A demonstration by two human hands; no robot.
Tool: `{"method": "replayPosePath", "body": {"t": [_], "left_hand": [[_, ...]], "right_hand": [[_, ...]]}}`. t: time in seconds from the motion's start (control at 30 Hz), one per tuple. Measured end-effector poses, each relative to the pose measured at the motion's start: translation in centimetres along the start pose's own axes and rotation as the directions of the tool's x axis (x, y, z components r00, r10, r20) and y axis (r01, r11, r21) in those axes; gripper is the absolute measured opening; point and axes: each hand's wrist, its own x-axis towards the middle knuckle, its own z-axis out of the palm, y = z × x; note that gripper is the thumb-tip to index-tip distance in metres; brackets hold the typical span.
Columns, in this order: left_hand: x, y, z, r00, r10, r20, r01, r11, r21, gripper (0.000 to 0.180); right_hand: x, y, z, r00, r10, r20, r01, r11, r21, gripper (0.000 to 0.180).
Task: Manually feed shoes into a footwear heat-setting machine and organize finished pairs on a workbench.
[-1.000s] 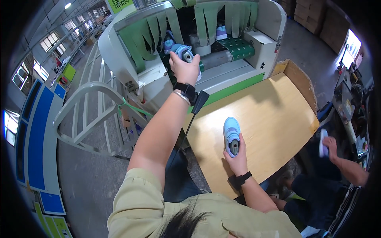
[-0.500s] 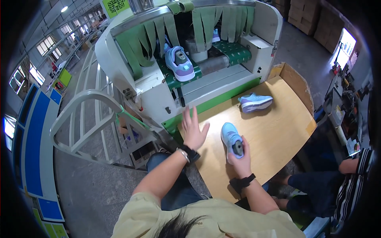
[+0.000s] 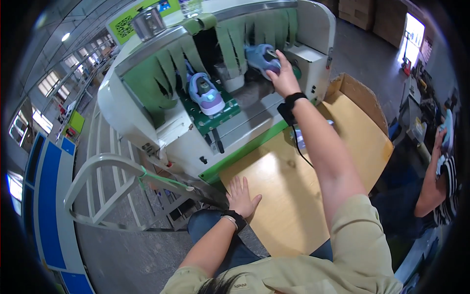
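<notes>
My right hand (image 3: pixel 285 78) reaches to the machine's right opening, fingers closed round the heel end of a light blue and lilac sneaker (image 3: pixel 260 55). Its toe points in toward the green strip curtain. My left hand (image 3: pixel 241 197) lies on the left edge of the wooden table (image 3: pixel 279 208), fingers spread, holding nothing. Another blue and purple sneaker (image 3: pixel 208 98) with a grey insert in its collar rests on the left green belt (image 3: pixel 230 105), heel toward me. Behind my right forearm, a third sneaker (image 3: pixel 299 138) on the table is mostly hidden.
A white machine (image 3: pixel 132 125) with green hanging strips (image 3: pixel 230 46) stands ahead. Cardboard (image 3: pixel 360 100) edges the table at right. A bent metal rail (image 3: pixel 83 171) is on the left. At far right, a co-worker's hand (image 3: pixel 439 139) holds a light blue shoe (image 3: pixel 448 127).
My right hand has carried the sneaker from the table up to the machine's right opening. My left hand has come down onto the table edge. The view has shifted slightly.
</notes>
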Motion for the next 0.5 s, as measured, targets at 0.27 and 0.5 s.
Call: {"method": "replayPosePath", "body": {"t": [0.27,0.5], "left_hand": [[0.0,-1.7,-0.4,1.000,-0.008,-0.021,0.009,1.000,0.013,0.097],[-0.8,-2.0,-1.1,0.998,-0.044,-0.048,0.045,0.999,0.021,0.096]], "right_hand": [[-12.5,5.4,-0.1,0.881,0.437,0.178,-0.279,0.786,-0.552,0.061],[-21.4,4.1,-9.6,0.897,0.433,0.091,-0.384,0.864,-0.326,0.068]]}}
